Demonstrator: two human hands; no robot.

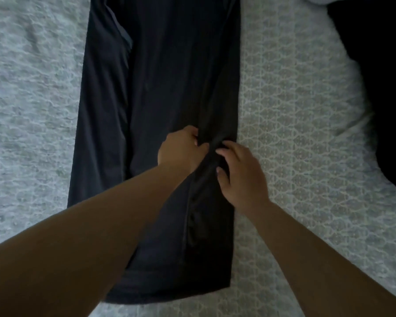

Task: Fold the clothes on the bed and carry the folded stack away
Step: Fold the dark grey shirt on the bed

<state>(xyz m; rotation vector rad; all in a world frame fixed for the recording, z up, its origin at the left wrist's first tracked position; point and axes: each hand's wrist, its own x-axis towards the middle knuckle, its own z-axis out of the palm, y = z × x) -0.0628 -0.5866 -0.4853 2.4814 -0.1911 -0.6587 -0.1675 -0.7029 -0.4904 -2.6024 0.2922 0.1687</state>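
Reaching in from the near edge, two bare forearms cross the hem end of a dark garment [160, 92] laid lengthwise on the patterned bedspread [290, 106]. The left hand [181, 149] has its fingers curled into a bunched ridge of the fabric, pinching it up off the bed. The right hand [240, 172] sits just beside it, fingers bent onto the same ridge and thumb pressed against the cloth (whether it truly grips is hard to tell). Farther up, the garment lies flat with a paler fold along its left side. Another black cloth [380, 76] lies at the far right.
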